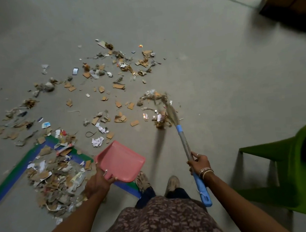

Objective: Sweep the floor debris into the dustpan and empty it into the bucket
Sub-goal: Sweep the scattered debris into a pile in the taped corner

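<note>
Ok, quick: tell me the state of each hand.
The left hand is closed, holding the dustpan.
The right hand is closed, gripping the broom.

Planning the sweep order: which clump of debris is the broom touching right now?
The small clump at the broom bristles, ahead and right of the pink dustpan; the big pile by the striped tape lies left of it.
</note>
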Demonstrator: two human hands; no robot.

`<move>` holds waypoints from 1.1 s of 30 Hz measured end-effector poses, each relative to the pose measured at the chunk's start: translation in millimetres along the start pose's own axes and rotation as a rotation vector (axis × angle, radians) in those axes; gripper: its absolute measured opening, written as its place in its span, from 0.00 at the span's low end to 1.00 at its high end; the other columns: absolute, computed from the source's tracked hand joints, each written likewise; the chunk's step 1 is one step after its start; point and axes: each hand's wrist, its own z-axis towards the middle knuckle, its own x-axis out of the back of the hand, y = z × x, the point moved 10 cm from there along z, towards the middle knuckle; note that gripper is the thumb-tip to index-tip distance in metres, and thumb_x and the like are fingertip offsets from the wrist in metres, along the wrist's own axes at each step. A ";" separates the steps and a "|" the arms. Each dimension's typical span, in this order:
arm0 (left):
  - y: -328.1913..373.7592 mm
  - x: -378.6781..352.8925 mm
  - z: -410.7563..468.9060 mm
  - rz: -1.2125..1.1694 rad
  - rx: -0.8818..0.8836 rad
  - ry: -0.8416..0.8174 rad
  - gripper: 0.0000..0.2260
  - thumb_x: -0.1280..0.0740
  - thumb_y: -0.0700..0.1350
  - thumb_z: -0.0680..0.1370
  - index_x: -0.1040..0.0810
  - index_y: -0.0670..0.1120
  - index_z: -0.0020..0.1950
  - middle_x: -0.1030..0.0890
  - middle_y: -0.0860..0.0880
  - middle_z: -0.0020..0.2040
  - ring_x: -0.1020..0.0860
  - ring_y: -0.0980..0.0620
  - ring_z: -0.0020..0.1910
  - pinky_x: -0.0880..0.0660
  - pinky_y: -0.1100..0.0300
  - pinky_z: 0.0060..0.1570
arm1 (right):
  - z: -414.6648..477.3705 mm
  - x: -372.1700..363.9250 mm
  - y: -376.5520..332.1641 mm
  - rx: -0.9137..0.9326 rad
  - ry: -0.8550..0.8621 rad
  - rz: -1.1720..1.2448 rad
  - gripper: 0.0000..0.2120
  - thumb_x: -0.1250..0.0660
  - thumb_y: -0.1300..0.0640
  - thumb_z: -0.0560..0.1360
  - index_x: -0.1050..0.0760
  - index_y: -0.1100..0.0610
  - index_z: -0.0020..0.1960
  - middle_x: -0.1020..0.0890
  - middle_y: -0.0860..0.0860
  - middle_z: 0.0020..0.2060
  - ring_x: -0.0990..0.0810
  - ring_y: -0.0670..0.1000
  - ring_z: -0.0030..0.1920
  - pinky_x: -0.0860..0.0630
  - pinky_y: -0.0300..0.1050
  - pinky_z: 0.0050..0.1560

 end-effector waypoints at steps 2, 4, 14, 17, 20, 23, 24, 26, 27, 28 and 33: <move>7.1 0.3 2.5 0.002 -0.004 -0.008 0.48 0.26 0.66 0.68 0.46 0.51 0.80 0.18 0.39 0.57 0.20 0.36 0.54 0.25 0.51 0.45 | 20.8 24.1 7.6 -0.059 0.087 0.031 0.24 0.32 0.68 0.73 0.25 0.59 0.68 0.17 0.60 0.35 0.23 0.55 0.25 0.23 0.45 0.27; 17.6 0.3 1.6 -0.004 -0.028 -0.006 0.48 0.25 0.65 0.68 0.46 0.51 0.80 0.18 0.38 0.56 0.20 0.36 0.54 0.26 0.51 0.44 | 43.2 52.8 19.2 -0.133 0.185 0.039 0.19 0.32 0.67 0.72 0.22 0.61 0.63 0.18 0.59 0.36 0.23 0.55 0.24 0.21 0.47 0.28; 74.8 -5.3 13.7 0.081 0.008 0.000 0.49 0.30 0.70 0.69 0.53 0.56 0.80 0.19 0.37 0.53 0.19 0.35 0.51 0.25 0.48 0.46 | 132.7 89.0 38.4 -0.244 0.060 -0.131 0.10 0.30 0.67 0.70 0.20 0.65 0.52 0.20 0.60 0.31 0.21 0.58 0.26 0.18 0.53 0.32; 92.8 -10.7 7.5 0.109 0.020 -0.006 0.49 0.30 0.70 0.69 0.52 0.54 0.81 0.19 0.38 0.54 0.20 0.36 0.52 0.25 0.48 0.46 | 131.4 62.4 28.7 -0.156 -0.064 -0.183 0.18 0.30 0.68 0.71 0.21 0.60 0.60 0.19 0.58 0.32 0.23 0.57 0.26 0.22 0.47 0.28; 108.7 -17.1 -6.5 0.089 0.028 -0.008 0.49 0.29 0.69 0.68 0.48 0.53 0.80 0.18 0.38 0.54 0.20 0.36 0.53 0.27 0.50 0.44 | 124.1 34.9 19.0 -0.071 -0.240 -0.252 0.20 0.29 0.64 0.70 0.21 0.58 0.62 0.17 0.58 0.34 0.22 0.55 0.27 0.22 0.47 0.27; 117.2 -24.1 -17.4 0.102 0.052 -0.011 0.50 0.31 0.72 0.67 0.47 0.53 0.80 0.18 0.39 0.51 0.19 0.37 0.50 0.25 0.49 0.44 | 125.3 22.2 11.2 0.031 -0.365 -0.364 0.24 0.30 0.52 0.61 0.18 0.59 0.55 0.16 0.56 0.34 0.20 0.52 0.28 0.17 0.54 0.33; 117.9 -25.4 -20.3 0.103 0.075 -0.003 0.50 0.30 0.72 0.67 0.47 0.52 0.80 0.18 0.39 0.51 0.18 0.37 0.50 0.25 0.50 0.44 | 123.4 20.0 6.5 0.068 -0.407 -0.404 0.24 0.30 0.52 0.62 0.18 0.60 0.55 0.15 0.57 0.34 0.20 0.52 0.27 0.18 0.54 0.32; 125.1 -25.6 -28.3 0.098 0.113 0.015 0.49 0.28 0.69 0.68 0.46 0.50 0.80 0.18 0.39 0.53 0.19 0.37 0.52 0.25 0.50 0.45 | 114.7 18.5 -8.0 0.133 -0.496 -0.437 0.20 0.29 0.58 0.67 0.18 0.54 0.59 0.16 0.55 0.32 0.20 0.52 0.25 0.21 0.48 0.27; 128.4 -25.5 -31.4 0.092 0.128 0.031 0.49 0.28 0.68 0.68 0.46 0.50 0.80 0.18 0.39 0.54 0.20 0.37 0.53 0.26 0.50 0.45 | 112.3 19.8 -15.1 0.170 -0.527 -0.447 0.22 0.30 0.60 0.68 0.20 0.50 0.62 0.17 0.54 0.32 0.20 0.52 0.25 0.23 0.45 0.25; 131.8 -25.5 -35.2 0.095 0.148 0.032 0.49 0.28 0.68 0.69 0.47 0.50 0.81 0.18 0.39 0.56 0.20 0.37 0.55 0.27 0.52 0.44 | 111.7 22.8 -21.3 0.206 -0.539 -0.470 0.23 0.30 0.60 0.69 0.21 0.50 0.63 0.16 0.55 0.32 0.21 0.50 0.24 0.23 0.45 0.25; 125.1 -38.3 -49.3 -0.049 0.246 0.052 0.46 0.25 0.68 0.65 0.41 0.53 0.76 0.19 0.45 0.53 0.20 0.40 0.52 0.24 0.53 0.44 | 120.4 46.7 -32.4 0.235 -0.535 -0.521 0.27 0.32 0.63 0.72 0.27 0.52 0.70 0.17 0.55 0.38 0.23 0.50 0.25 0.24 0.46 0.24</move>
